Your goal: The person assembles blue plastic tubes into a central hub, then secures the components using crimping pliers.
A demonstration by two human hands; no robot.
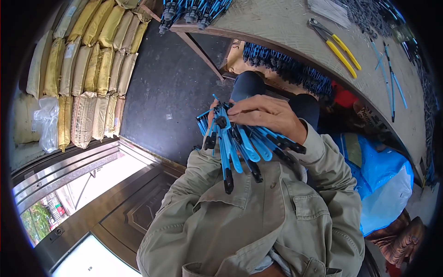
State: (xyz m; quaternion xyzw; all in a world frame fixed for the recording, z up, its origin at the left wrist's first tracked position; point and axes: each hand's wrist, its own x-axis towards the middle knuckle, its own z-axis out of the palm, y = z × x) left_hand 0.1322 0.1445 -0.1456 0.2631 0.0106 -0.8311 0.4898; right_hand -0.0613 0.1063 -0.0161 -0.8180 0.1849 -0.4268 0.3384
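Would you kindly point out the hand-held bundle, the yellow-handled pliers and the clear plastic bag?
Bundle of blue-and-black strips [249, 149]: head view, on a blue strip.
Yellow-handled pliers [339, 56]: head view, on one yellow handle.
Clear plastic bag [47, 123]: head view, on its middle.

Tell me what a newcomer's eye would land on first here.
Probably the bright blue, black-ended strips, fanned out near the picture's middle, with the person's right hand over them. Next come the yellow-handled pliers on the worktable at upper right, and the tall stack of tan and yellow sacks at upper left.
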